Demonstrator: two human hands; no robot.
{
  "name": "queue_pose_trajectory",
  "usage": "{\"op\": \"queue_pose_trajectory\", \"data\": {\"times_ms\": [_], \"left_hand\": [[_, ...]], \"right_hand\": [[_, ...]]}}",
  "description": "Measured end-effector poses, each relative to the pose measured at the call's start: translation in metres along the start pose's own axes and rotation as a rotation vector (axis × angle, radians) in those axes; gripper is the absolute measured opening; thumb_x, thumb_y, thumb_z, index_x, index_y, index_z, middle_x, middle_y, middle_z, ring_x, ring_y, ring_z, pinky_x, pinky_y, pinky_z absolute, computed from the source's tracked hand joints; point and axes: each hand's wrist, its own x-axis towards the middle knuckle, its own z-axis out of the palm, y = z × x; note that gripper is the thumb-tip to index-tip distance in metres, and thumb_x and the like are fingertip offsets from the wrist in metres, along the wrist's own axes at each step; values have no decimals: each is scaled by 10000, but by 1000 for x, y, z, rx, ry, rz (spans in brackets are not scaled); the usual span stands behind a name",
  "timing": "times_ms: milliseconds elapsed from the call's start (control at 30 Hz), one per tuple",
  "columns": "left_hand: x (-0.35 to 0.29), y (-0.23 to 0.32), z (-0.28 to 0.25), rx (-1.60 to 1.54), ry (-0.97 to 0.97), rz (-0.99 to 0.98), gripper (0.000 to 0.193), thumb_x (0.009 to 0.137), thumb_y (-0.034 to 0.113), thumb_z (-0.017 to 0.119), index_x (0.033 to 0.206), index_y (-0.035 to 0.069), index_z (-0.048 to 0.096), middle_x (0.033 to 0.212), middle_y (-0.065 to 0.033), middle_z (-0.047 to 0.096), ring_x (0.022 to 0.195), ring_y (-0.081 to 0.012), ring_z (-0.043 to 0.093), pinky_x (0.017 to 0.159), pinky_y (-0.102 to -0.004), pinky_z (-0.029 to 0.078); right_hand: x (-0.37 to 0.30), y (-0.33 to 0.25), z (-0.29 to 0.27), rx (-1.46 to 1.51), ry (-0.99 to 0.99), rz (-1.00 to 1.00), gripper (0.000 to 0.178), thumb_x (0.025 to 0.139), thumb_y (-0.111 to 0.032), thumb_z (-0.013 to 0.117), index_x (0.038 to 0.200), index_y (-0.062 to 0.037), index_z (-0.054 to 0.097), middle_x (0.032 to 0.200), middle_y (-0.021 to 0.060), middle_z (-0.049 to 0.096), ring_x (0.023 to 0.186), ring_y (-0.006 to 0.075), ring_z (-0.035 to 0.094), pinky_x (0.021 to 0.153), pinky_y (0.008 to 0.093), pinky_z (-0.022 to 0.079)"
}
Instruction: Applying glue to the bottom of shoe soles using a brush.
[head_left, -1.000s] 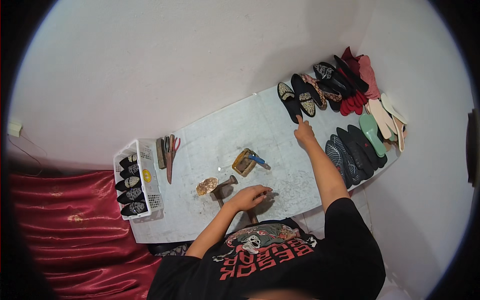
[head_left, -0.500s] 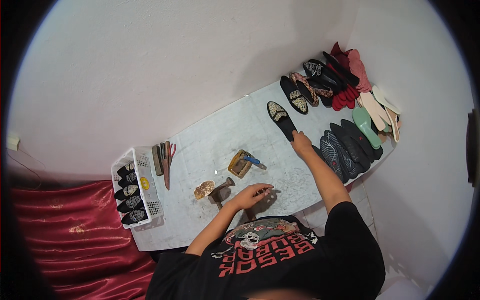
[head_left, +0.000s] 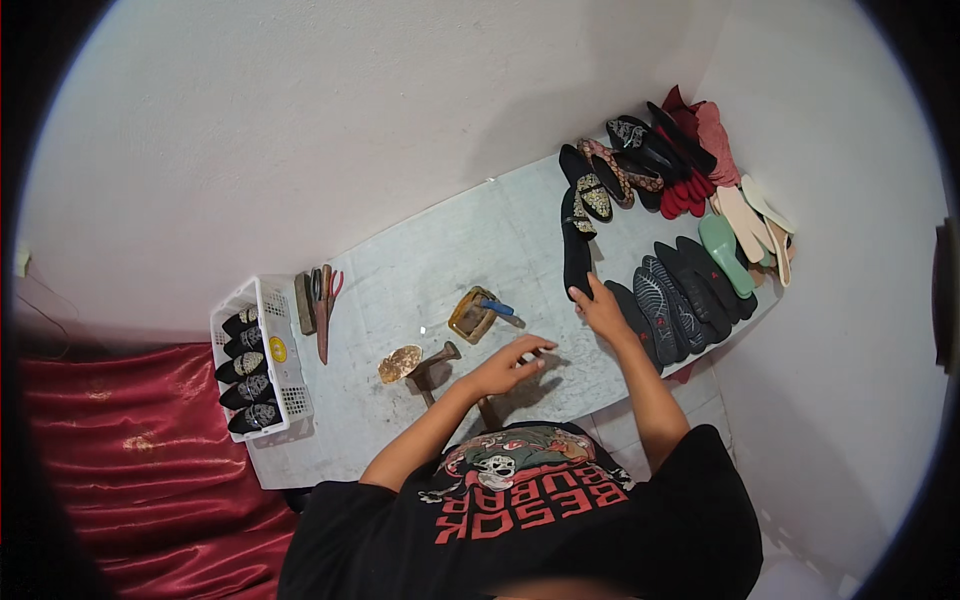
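Observation:
My right hand (head_left: pixel 603 308) grips the heel end of a black flat shoe (head_left: pixel 577 260) with a gold glittery toe. The shoe is turned side-on, and its toe points away from me, close to a matching gold-toed shoe (head_left: pixel 594 197). Over the near part of the table, my left hand (head_left: pixel 510 366) is open, its fingers stretched to the right, and holds nothing. Just left of that hand stands a worn metal shoe anvil (head_left: pixel 432 363) with a rusty oval plate (head_left: pixel 400 364). Beyond it lies a yellowish tray (head_left: pixel 466 322) with a blue-handled tool (head_left: pixel 497 308) resting across it.
Several dark soles (head_left: pixel 660 310) lie in a row at the right, with a green sole (head_left: pixel 722 250) and pale soles beside them. More shoes (head_left: pixel 645 145) crowd the far right corner. At the left are a white crate (head_left: pixel 290 375) of shoes and hand tools (head_left: pixel 322 315).
The shoe in my right hand has swung from lying top-up to side-on, its toe shifting right toward the matching shoe. My left hand has moved slightly farther from me, still open.

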Motion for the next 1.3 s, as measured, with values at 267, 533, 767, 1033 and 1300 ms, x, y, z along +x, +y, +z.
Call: {"op": "queue_pose_trajectory", "data": {"times_ms": [267, 533, 767, 1033, 1300], "left_hand": [[45, 5, -3, -450, 414, -226, 535, 1092, 420, 437, 1528, 115, 381, 1316, -54, 592, 1134, -138, 569, 936, -360, 486], [36, 18, -14, -793, 225, -132, 501, 1060, 492, 471, 1412, 136, 484, 1062, 3, 594, 972, -118, 576, 839, -335, 503], [28, 11, -24, -825, 593, 37, 508, 978, 189, 689, 1424, 50, 491, 1263, -62, 644, 1121, -138, 623, 952, -293, 507], [2, 19, -45, -927, 458, 42, 665, 943, 314, 737, 1481, 52, 447, 1311, -83, 624, 1166, -191, 623, 1001, -369, 529], [-18, 10, -39, -826, 469, -14, 682, 914, 242, 760, 1502, 55, 469, 1416, -64, 572, 1244, -178, 574, 1076, -339, 446]], "right_hand": [[-58, -26, 15, 467, -308, -245, 336, 1053, -230, 577, 1323, -30, 557, 1025, 38, 674, 875, 115, 639, 755, 287, 512], [-70, -42, 23, 591, -541, -172, 308, 1045, -272, 590, 1264, -56, 582, 984, 32, 665, 893, 134, 648, 749, 291, 521], [-48, -25, 45, 324, -436, -205, 288, 1036, -305, 598, 1215, -80, 597, 999, 38, 662, 812, 134, 617, 742, 285, 517], [-38, -79, 44, 978, -308, 20, 789, 989, -746, 322, 1436, -97, 368, 1159, 141, 633, 930, 217, 651, 804, 392, 534], [-24, -108, 49, 1366, -357, 104, 624, 992, -614, 513, 1352, -106, 544, 1295, 80, 630, 1200, 238, 593, 1044, 437, 455]]}}
